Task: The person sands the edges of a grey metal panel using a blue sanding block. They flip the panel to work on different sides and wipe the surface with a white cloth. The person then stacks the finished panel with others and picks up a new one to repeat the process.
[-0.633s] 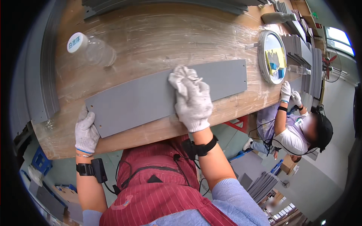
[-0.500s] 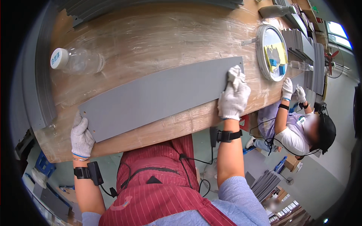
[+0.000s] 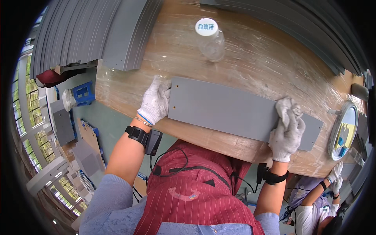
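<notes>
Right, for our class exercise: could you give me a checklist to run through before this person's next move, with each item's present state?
1. Grey panel flat on the table: ok, it looks flat.
2. Left hand at the panel's left end: ok.
3. White cloth in the right hand: ok, bunched on the panel toward its right end.
4. Panel top fully in view: not ok, the right hand and cloth cover part.
5. Surface under the cloth free of marks: cannot tell, it is hidden.
6. Clear bottle apart from the panel: ok, beyond its far edge.
</notes>
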Available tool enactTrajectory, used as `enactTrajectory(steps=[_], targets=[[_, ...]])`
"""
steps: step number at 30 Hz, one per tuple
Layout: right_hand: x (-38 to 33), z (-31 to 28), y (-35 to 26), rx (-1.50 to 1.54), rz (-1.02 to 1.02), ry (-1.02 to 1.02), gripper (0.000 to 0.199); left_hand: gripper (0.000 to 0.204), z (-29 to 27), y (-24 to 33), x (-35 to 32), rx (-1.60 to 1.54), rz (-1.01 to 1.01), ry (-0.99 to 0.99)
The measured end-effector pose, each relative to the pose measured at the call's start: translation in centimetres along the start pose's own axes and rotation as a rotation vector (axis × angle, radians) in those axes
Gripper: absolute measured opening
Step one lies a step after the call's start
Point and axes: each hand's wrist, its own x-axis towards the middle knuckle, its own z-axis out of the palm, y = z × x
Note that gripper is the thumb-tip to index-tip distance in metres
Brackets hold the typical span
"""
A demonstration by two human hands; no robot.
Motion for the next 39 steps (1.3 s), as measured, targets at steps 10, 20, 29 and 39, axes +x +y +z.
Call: enactTrajectory(steps=[10, 20, 29, 39], targets=[[0.4, 2.1, -5.2, -0.219, -0.016, 0.007, 0.047, 0.088, -0.5, -0.5, -0.3, -0.023, -0.036, -0.21], [-10.7, 5.9, -22.6, 0.141, -0.65, -0.819, 0.036, 0.084, -1.2, 0.3, 0.6, 0.061, -0.151, -0.316], [-9.2, -1.0, -17.0, 0.438, -0.036, -0.547, 0.031, 0.089, -1.4, 0.5, 0.7, 0.033, -0.196, -0.461], [-4.2, 7.2, -27.7, 0.129, -0.307, -0.285, 0.024, 0.08, -2.5, -0.3, 1.7, 0.064, -0.198, -0.392]])
